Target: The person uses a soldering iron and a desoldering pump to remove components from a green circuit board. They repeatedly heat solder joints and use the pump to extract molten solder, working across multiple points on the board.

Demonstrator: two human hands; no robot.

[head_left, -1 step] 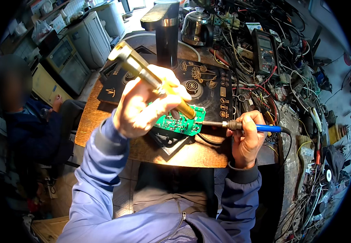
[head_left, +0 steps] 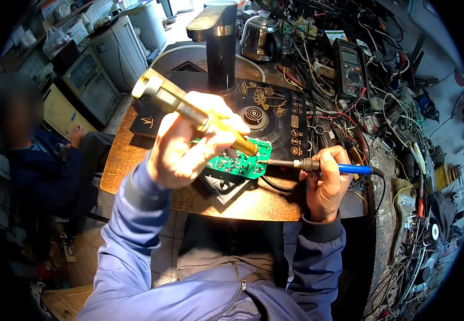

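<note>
- Cluttered wooden workbench (head_left: 189,198) carries a black appliance panel (head_left: 275,115) and tangled wires (head_left: 350,96).
- Left hand (head_left: 189,144) is clenched around a brass desoldering pump (head_left: 189,109), its tip over the green circuit board (head_left: 240,163) just beyond the fingers.
- Right hand (head_left: 325,184) grips a blue-handled soldering iron (head_left: 328,167), its tip at the board's edge.

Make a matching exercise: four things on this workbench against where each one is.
Things:
1. brass-coloured suction tool
2. blue-handled soldering iron
3. green circuit board
4. steel kettle

Places:
A. at the far edge of the bench
B. in the left hand
C. under both tool tips
D. in the right hand

Pairs: 1-B, 2-D, 3-C, 4-A
</note>
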